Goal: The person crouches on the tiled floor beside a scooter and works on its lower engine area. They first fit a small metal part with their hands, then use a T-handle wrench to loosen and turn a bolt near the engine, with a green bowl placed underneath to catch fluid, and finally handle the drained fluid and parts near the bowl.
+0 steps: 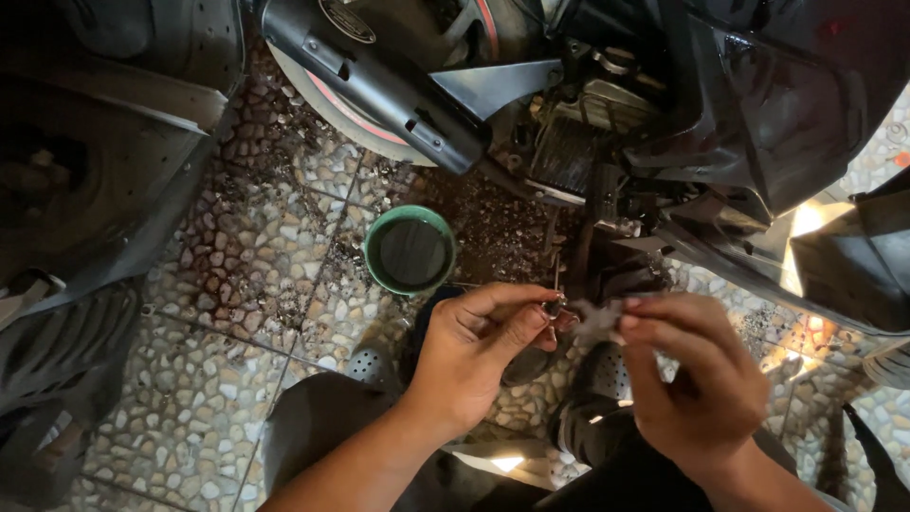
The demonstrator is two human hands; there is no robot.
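We see a pebble-mosaic tiled floor (227,284), darkened by grime near the motorcycle. On it stand a green bowl (410,251) holding dark liquid, the motorcycle's rear wheel (332,95), and black plastic body panels (85,190) lying at left.

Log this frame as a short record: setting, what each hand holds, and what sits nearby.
setting: pebble-tile floor beside a motorbike, seen from above
left hand: pinches a small metal part between thumb and fingers
right hand: holds a pale scrap, maybe cloth, against that part
nearby: green bowl of dark liquid on the floor; black exhaust pipe above it
unclear: what kind of part it is
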